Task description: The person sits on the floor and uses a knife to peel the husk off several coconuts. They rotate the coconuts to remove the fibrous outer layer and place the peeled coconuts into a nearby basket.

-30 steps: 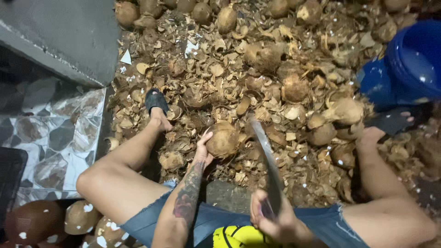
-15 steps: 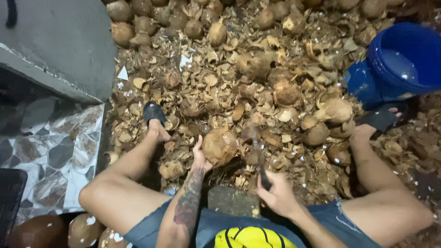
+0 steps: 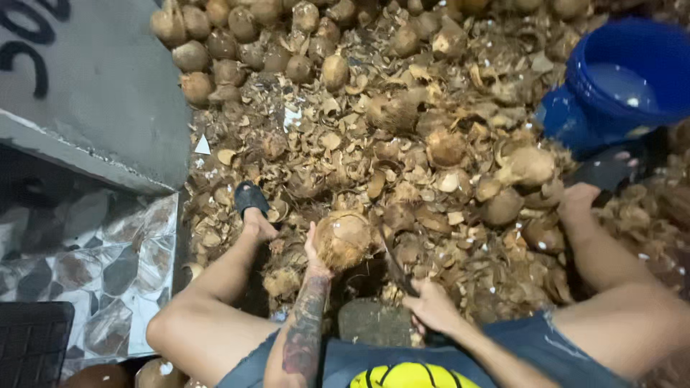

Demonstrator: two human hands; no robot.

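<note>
Sitting low with my knees spread, I look straight down at a floor covered in coconut husk scraps (image 3: 431, 187). My left hand (image 3: 314, 251) is cupped around the left side of a brown coconut (image 3: 343, 239), fingers wrapped against its shell, holding it steady on the ground between my legs. That coconut sits just above the middle of my view, roughly at six o'clock from the big heap of shells. My right hand (image 3: 431, 307) is closed tight on the handle of a long knife (image 3: 397, 269), whose dark blade runs up toward eleven o'clock from my fist and ends right beside the coconut at its lower right; the blade is blurred, so I cannot tell whether it touches the shell.

Below the coconut, at six o'clock, lies a flat grey block (image 3: 374, 322) between my thighs. My left foot wears a black sandal (image 3: 251, 197) at ten o'clock from the coconut. A blue bucket (image 3: 575, 118) stands at two o'clock, well apart, with pale liquid inside. Whole unopened coconuts (image 3: 237, 43) pile up at twelve o'clock along the far edge. A grey concrete slab (image 3: 93, 100) fills the ten o'clock corner, and patterned tile (image 3: 86, 251) runs along nine o'clock.
</note>
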